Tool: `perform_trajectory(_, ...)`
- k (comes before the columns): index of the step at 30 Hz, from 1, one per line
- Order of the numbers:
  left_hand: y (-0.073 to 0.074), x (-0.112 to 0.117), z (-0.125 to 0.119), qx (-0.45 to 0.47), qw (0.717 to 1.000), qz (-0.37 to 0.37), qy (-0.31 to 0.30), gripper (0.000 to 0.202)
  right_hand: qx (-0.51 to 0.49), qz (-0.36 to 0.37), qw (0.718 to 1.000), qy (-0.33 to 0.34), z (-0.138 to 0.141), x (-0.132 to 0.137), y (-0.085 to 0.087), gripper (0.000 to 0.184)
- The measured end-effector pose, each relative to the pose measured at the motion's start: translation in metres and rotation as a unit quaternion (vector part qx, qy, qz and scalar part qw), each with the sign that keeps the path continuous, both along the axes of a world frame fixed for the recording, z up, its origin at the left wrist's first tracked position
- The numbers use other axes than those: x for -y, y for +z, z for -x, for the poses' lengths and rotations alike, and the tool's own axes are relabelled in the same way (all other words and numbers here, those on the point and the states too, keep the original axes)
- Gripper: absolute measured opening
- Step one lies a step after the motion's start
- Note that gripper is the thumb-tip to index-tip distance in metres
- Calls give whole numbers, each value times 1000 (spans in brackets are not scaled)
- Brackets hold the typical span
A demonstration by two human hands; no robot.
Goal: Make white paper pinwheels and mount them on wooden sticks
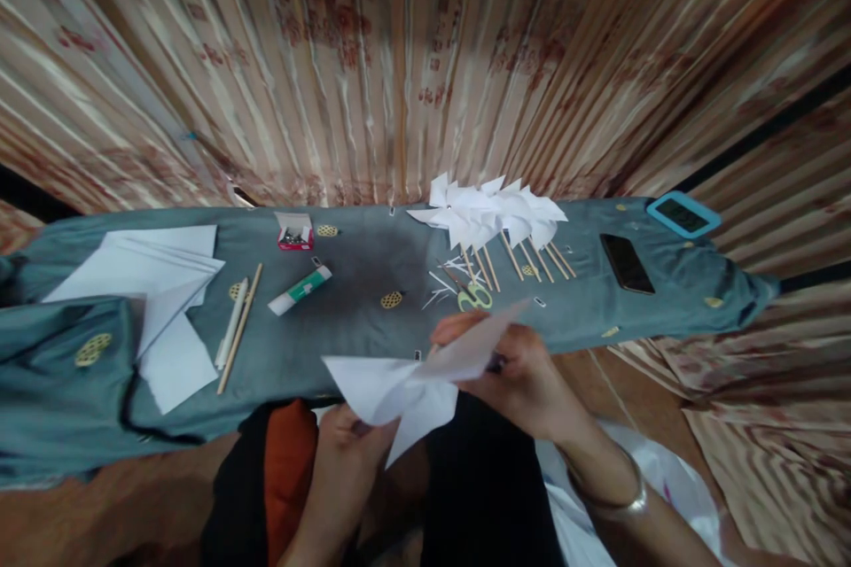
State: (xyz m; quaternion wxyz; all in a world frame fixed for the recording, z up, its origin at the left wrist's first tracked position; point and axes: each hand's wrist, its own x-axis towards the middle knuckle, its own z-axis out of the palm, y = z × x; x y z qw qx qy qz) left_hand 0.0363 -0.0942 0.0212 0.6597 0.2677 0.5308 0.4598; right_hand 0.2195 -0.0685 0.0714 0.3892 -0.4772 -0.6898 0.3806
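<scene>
A white paper pinwheel with curled blades is held up over my lap, in front of the table's near edge. My left hand is closed on its lower left blade, thumb and fingers pinching the paper. On the upper right side, my right hand grips another blade, its fingers partly hidden behind the paper. No stick shows on this pinwheel. Just beyond my right hand lie green-handled scissors among thin white paper strips.
Finished pinwheels on wooden sticks lie at the back. Leftward are a red box of small metal pieces, a green-white glue tube, a pen, a wooden stick and paper sheets. A phone and blue-framed device lie right.
</scene>
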Motion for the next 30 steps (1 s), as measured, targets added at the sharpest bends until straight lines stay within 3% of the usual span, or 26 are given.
perform_trajectory(3,0,-13,-7,89,994,56,33,25,-90,47,995,13,2,-33,-6,37)
perform_trajectory(7,5,-41,-9,152,985,46,62,26,-173,39,984,-27,7,-75,-10,54)
perform_trajectory(11,10,-75,-9,189,977,33,92,24,-219,-20,961,-168,12,-101,-23,51)
perform_trajectory(13,12,-90,-9,201,974,14,101,23,-222,-40,944,-241,14,-104,-35,48)
perform_trajectory(15,12,-103,-10,207,974,-7,96,22,-202,-34,940,-273,16,-99,-49,43)
perform_trajectory(17,10,-112,-11,209,974,-25,80,23,-171,2,958,-231,20,-89,-60,36)
perform_trajectory(20,1,-123,-11,211,975,-50,55,26,-127,53,984,-111,31,-76,-70,31)
perform_trajectory(22,-6,-127,-11,210,975,-55,47,30,-109,78,989,-59,40,-71,-75,27)
perform_trajectory(30,-25,-132,-11,201,979,-23,31,29,-75,122,988,-59,52,-71,-91,15)
